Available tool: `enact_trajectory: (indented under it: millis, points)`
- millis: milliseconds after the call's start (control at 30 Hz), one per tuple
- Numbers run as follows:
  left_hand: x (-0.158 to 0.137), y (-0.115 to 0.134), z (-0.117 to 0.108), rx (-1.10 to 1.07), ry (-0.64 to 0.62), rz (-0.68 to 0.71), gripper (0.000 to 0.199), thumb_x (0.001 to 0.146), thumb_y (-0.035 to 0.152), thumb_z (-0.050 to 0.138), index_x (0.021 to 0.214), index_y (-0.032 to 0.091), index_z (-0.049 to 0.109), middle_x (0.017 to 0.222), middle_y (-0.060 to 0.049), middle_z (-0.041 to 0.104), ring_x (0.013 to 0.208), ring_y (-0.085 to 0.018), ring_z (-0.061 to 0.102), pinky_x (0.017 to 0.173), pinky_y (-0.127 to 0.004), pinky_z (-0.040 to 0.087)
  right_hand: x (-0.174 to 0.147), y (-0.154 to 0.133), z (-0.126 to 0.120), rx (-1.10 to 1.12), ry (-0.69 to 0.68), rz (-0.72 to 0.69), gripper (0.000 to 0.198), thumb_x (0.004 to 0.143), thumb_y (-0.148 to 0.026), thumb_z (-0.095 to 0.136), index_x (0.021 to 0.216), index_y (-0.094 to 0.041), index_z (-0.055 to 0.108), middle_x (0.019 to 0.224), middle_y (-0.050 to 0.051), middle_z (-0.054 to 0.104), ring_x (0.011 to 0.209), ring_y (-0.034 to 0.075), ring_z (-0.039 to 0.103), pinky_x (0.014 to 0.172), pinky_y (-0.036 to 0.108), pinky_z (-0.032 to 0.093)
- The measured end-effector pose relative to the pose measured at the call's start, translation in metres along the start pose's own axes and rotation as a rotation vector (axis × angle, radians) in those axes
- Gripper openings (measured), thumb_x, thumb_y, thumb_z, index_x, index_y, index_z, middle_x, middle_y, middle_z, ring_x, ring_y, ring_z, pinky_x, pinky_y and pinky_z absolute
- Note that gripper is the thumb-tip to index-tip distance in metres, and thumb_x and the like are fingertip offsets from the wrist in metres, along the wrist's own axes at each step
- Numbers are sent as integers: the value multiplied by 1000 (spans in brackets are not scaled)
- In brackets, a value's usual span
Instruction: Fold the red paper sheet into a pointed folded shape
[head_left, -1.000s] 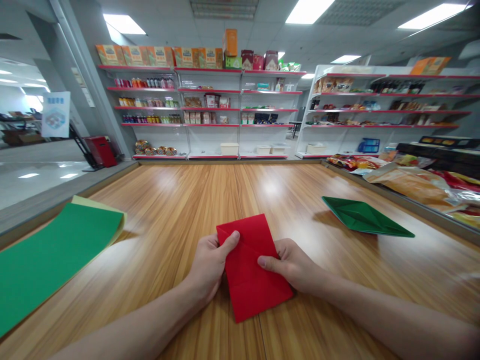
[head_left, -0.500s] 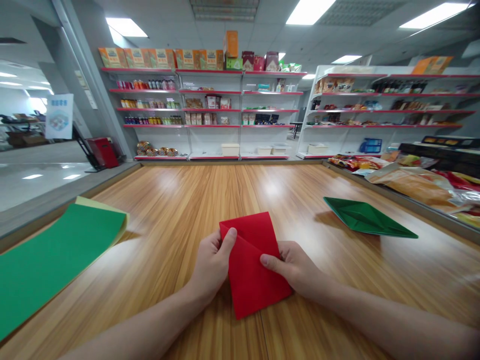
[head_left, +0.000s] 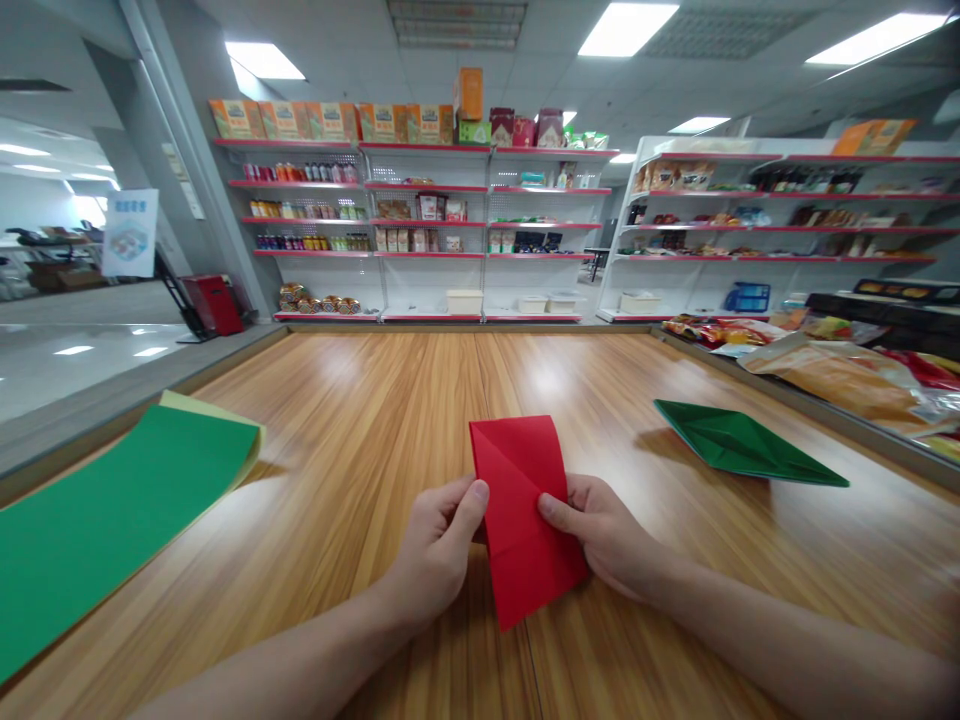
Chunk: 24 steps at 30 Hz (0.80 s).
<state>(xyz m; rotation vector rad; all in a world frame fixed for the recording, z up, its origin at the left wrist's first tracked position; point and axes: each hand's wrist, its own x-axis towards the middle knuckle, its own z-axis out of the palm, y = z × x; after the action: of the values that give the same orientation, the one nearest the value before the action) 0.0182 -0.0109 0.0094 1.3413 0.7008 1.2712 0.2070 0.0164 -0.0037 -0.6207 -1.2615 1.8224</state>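
Observation:
A folded red sheet of paper (head_left: 523,510) is held up between both hands over the middle of the wooden table. My left hand (head_left: 444,535) grips its left edge, thumb in front and fingers mostly behind. On the right edge, my right hand (head_left: 604,520) pinches it the same way, the thumb pressing on the front. Creases cross the red paper, one slanting from the upper left corner. Off to the right lies a folded green paper shape (head_left: 750,442), pointed at both ends. A stack of green sheets (head_left: 124,510) with a pale yellow one under it lies at the left.
The wooden table (head_left: 360,410) has a raised grey rim. Packaged snacks (head_left: 847,375) lie beyond its right edge. Shelves (head_left: 431,260) of boxes, bottles and bags stand behind it. A sign board (head_left: 130,235) and a red box-shaped object (head_left: 215,303) stand at the far left.
The red paper has turned slightly and looks narrower. My left hand has slid lower along its left edge, and both hands appear slightly farther right in view.

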Motion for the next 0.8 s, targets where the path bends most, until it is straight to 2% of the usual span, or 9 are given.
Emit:
enact_trajectory:
  millis: [200,467,600,800]
  points:
    - [6,-5,-5,21,58,-42,34,88,40,54,67,14,58,62,1,55,55,-9,48,53,-20,41,-4,-1,3,-46,63,-34,24,86,-27,63,106,-14,67,94,11,72,77,20,68,72,35,53]
    - [11,-7,-9,-234,62,-227,25,83,35,63,88,12,70,74,-7,70,61,-17,63,60,-30,51,-5,-1,3,-117,97,-39,28,88,-33,60,108,-15,67,99,11,71,80,21,68,74,36,54]
    - [12,-4,-8,-258,81,-283,28,78,33,69,92,9,71,79,-11,72,66,-20,66,63,-32,53,-6,-3,4,-138,102,-17,31,87,-35,61,109,-14,65,101,11,70,83,22,68,78,38,54]
    - [12,0,-6,-238,98,-309,32,75,32,72,96,8,71,83,-14,73,67,-22,68,61,-31,54,-7,-9,7,-249,104,19,40,77,-31,72,113,-16,63,102,11,70,89,24,68,78,39,55]
